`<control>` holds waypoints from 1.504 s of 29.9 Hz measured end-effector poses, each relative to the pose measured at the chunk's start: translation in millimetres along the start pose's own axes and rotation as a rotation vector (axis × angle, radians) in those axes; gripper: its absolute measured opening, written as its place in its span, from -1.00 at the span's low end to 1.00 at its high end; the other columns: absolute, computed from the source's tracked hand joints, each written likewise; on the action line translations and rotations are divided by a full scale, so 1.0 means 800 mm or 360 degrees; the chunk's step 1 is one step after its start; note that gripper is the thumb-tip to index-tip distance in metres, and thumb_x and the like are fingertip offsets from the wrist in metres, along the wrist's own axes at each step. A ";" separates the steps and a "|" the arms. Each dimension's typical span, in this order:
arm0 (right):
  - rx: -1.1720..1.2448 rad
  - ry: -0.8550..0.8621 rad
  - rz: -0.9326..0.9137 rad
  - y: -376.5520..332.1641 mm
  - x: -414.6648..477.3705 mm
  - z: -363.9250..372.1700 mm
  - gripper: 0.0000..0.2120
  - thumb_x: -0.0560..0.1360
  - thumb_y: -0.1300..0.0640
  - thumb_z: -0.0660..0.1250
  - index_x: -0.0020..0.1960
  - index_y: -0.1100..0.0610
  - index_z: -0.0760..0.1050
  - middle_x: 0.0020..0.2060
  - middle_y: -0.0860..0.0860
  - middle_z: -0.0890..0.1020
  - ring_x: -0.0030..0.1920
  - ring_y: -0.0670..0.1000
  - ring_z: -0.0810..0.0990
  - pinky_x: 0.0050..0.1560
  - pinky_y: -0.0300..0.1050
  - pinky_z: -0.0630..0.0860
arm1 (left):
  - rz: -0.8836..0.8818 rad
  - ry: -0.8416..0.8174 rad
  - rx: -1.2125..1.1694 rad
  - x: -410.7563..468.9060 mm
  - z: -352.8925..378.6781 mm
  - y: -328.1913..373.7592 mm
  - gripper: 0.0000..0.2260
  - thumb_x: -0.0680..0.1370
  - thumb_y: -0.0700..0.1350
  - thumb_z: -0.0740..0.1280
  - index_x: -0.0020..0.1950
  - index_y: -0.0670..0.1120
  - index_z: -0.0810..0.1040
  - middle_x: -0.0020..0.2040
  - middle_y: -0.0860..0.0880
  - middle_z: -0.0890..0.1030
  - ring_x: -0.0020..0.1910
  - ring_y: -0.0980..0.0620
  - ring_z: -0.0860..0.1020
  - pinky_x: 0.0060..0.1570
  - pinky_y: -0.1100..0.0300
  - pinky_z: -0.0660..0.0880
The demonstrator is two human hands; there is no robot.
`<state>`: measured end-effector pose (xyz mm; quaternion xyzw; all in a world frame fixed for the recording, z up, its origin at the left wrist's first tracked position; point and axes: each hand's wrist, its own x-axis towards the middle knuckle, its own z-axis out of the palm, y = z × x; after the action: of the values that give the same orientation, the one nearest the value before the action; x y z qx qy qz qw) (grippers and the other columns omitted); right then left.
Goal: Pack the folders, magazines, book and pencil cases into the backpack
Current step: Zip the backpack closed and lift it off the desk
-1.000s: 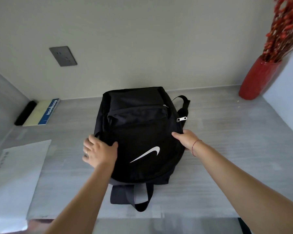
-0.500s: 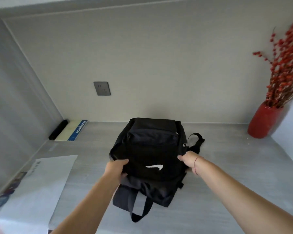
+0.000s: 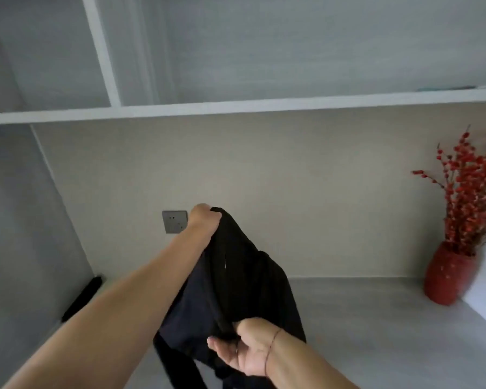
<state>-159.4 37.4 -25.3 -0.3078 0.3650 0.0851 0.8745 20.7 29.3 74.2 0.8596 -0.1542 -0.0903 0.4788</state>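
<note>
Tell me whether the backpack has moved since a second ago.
Yes. The backpack is lifted upright off the desk; the left hand holds its top beside the wall socket.

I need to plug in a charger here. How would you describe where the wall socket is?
Look at the beige back wall under the white shelf. The wall socket is the lone grey square plate, just left of the left hand lifting the black backpack.

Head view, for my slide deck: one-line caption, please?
Both hands lift the black backpack off the grey desk, left hand high, right hand low.
</note>
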 end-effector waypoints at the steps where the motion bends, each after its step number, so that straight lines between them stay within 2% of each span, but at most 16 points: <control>1: 0.0059 -0.0048 -0.0020 -0.010 0.010 0.017 -0.66 0.62 0.19 0.04 -0.10 0.42 0.44 -0.48 0.28 0.62 -0.58 0.15 0.61 -0.64 -0.18 0.51 | 0.0127 -0.0032 0.0049 0.018 0.007 0.018 -0.93 0.52 -0.22 0.24 -0.16 -0.16 0.45 -0.26 -0.07 0.47 -0.23 -0.05 0.46 -0.25 0.16 0.38; 7: -0.0198 -0.0176 -0.0103 -0.066 0.030 0.016 -0.67 0.62 0.09 0.08 -0.09 0.33 0.45 -0.31 0.24 0.66 -0.36 0.12 0.69 -0.37 -0.13 0.62 | 0.0775 -0.0375 0.0388 0.036 0.068 0.079 -0.87 0.53 -0.15 0.31 0.01 -0.18 0.56 -0.08 -0.06 0.57 -0.05 -0.06 0.55 -0.07 0.15 0.43; 12: -0.0756 0.0666 -0.0707 -0.151 0.020 -0.072 -0.76 0.57 0.08 0.18 0.01 0.26 0.47 -0.24 0.10 0.58 -0.28 0.02 0.59 -0.23 -0.12 0.56 | 0.0903 -0.0381 0.0505 0.030 0.109 0.079 -0.86 0.54 -0.13 0.29 0.03 -0.17 0.56 -0.01 -0.11 0.62 -0.01 -0.10 0.57 -0.05 0.10 0.47; 14: -0.1010 0.1079 -0.1037 -0.191 0.020 -0.106 -0.70 0.50 0.13 0.28 0.15 0.29 0.47 -0.09 0.12 0.59 -0.10 0.07 0.58 0.01 -0.01 0.55 | 0.0953 -0.0336 0.0549 0.028 0.113 0.077 -0.86 0.55 -0.12 0.29 0.01 -0.18 0.55 -0.04 -0.11 0.62 -0.05 -0.09 0.57 -0.11 0.11 0.46; 16: -0.1279 0.1171 -0.1278 -0.215 0.019 -0.126 -0.48 0.44 0.12 0.37 0.35 0.12 0.32 0.23 0.09 0.48 0.24 0.08 0.46 0.29 0.02 0.40 | 0.0978 -0.0301 0.0589 0.023 0.112 0.075 -0.87 0.55 -0.11 0.28 -0.01 -0.15 0.55 -0.06 -0.09 0.62 -0.06 -0.07 0.57 -0.14 0.13 0.45; 18: -0.1476 0.1033 -0.1348 -0.229 0.026 -0.128 -0.27 0.41 0.09 0.40 0.47 -0.04 0.12 0.39 0.00 0.33 0.39 0.08 0.31 0.40 0.08 0.29 | 0.1011 -0.0325 0.0629 0.015 0.109 0.072 -0.88 0.55 -0.10 0.28 0.01 -0.11 0.56 -0.03 -0.06 0.62 -0.06 -0.04 0.57 -0.14 0.15 0.46; 20: -0.1617 0.0826 -0.1309 -0.242 0.036 -0.118 -0.30 0.42 0.07 0.39 0.46 -0.09 0.14 0.31 -0.07 0.39 0.34 0.06 0.37 0.38 0.09 0.32 | 0.1042 -0.0369 0.0680 0.003 0.105 0.071 -0.87 0.55 -0.10 0.28 0.03 -0.09 0.56 -0.01 -0.03 0.62 -0.02 -0.03 0.57 -0.09 0.12 0.49; 21: -0.1632 0.0739 -0.1302 -0.249 0.041 -0.114 -0.46 0.44 0.06 0.38 0.37 -0.05 0.30 0.19 -0.07 0.48 0.24 0.05 0.46 0.32 0.07 0.39 | 0.1054 -0.0372 0.0706 -0.003 0.102 0.071 -0.87 0.56 -0.09 0.28 0.03 -0.08 0.56 0.00 -0.02 0.61 -0.01 -0.04 0.57 -0.05 0.10 0.50; 23: -0.1633 0.0780 -0.1349 -0.260 0.048 -0.108 -0.94 0.46 0.08 0.33 -0.09 0.05 0.51 -0.16 -0.02 0.58 -0.04 0.08 0.55 0.03 -0.01 0.51 | 0.1078 -0.0259 0.0792 -0.017 0.091 0.065 -0.86 0.56 -0.04 0.27 0.05 -0.05 0.55 0.02 0.02 0.62 0.02 -0.02 0.56 0.05 0.11 0.44; 25: -0.1721 0.0964 -0.1488 -0.271 0.050 -0.117 -0.75 0.48 0.10 0.32 -0.34 0.05 0.35 -0.37 -0.01 0.47 -0.21 0.08 0.49 -0.27 -0.16 0.38 | 0.1094 0.0093 0.0793 -0.039 0.078 0.042 -0.78 0.53 0.04 0.30 0.13 0.00 0.52 0.12 0.07 0.58 0.15 0.01 0.51 0.23 0.10 0.30; 28: -0.1707 0.1187 -0.1589 -0.285 0.054 -0.135 -0.67 0.48 0.10 0.32 -0.39 0.04 0.27 -0.42 -0.03 0.41 -0.24 0.08 0.45 -0.33 -0.12 0.27 | 0.0761 0.0680 0.0516 -0.095 0.072 -0.028 -0.36 0.37 0.16 0.44 0.37 0.00 0.31 0.38 0.01 0.33 0.38 -0.05 0.28 0.41 -0.06 0.11; 32: -0.1625 0.1235 -0.1570 -0.293 0.065 -0.141 -0.68 0.49 0.08 0.31 -0.38 0.05 0.28 -0.43 -0.03 0.41 -0.28 0.07 0.44 -0.41 -0.18 0.26 | -0.0010 0.0546 0.0172 -0.140 0.122 -0.112 0.04 0.14 0.17 0.59 0.47 -0.10 0.15 0.45 -0.13 0.24 0.42 -0.20 0.24 0.31 -0.25 0.30; 34: -0.1596 0.1236 -0.1578 -0.294 0.070 -0.142 -0.74 0.50 0.06 0.30 -0.31 0.11 0.37 -0.40 0.00 0.46 -0.28 0.09 0.47 -0.38 -0.14 0.29 | -0.0166 0.0547 0.0093 -0.135 0.140 -0.117 -0.05 0.19 0.11 0.59 0.44 -0.16 0.21 0.45 -0.15 0.24 0.43 -0.20 0.20 0.23 -0.26 0.35; 39: -0.1343 0.1347 -0.1609 -0.294 0.078 -0.160 -0.80 0.49 0.10 0.32 -0.23 0.18 0.40 -0.38 0.03 0.48 -0.25 0.13 0.48 -0.24 -0.12 0.33 | -0.0118 0.0715 -0.0255 -0.076 0.118 -0.103 -0.80 0.58 -0.10 0.27 0.11 -0.20 0.50 0.10 -0.13 0.54 0.15 -0.17 0.43 0.01 0.07 0.38; 42: -0.1178 0.1416 -0.1654 -0.313 0.076 -0.152 -0.78 0.51 0.11 0.30 -0.25 0.17 0.38 -0.34 0.07 0.50 -0.25 0.14 0.48 -0.25 -0.12 0.33 | -0.0119 0.0558 -0.0459 -0.014 0.097 -0.067 -0.86 0.60 -0.14 0.23 0.03 -0.18 0.53 -0.12 -0.09 0.59 -0.10 -0.11 0.54 -0.12 0.13 0.40; 45: -0.1083 0.1482 -0.1747 -0.325 0.076 -0.145 -0.71 0.50 0.11 0.31 -0.34 0.16 0.32 -0.41 0.04 0.44 -0.30 0.14 0.45 -0.31 -0.12 0.31 | -0.0010 0.0523 -0.0430 0.048 0.083 -0.033 -0.88 0.57 -0.18 0.28 -0.03 -0.19 0.58 -0.20 -0.10 0.59 -0.16 -0.12 0.55 -0.18 0.17 0.38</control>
<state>-86.7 -244.3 -6.4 -0.6977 0.4432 -0.3886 0.4072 41.6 -23.8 16.9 0.7912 -0.0578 0.0296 0.6081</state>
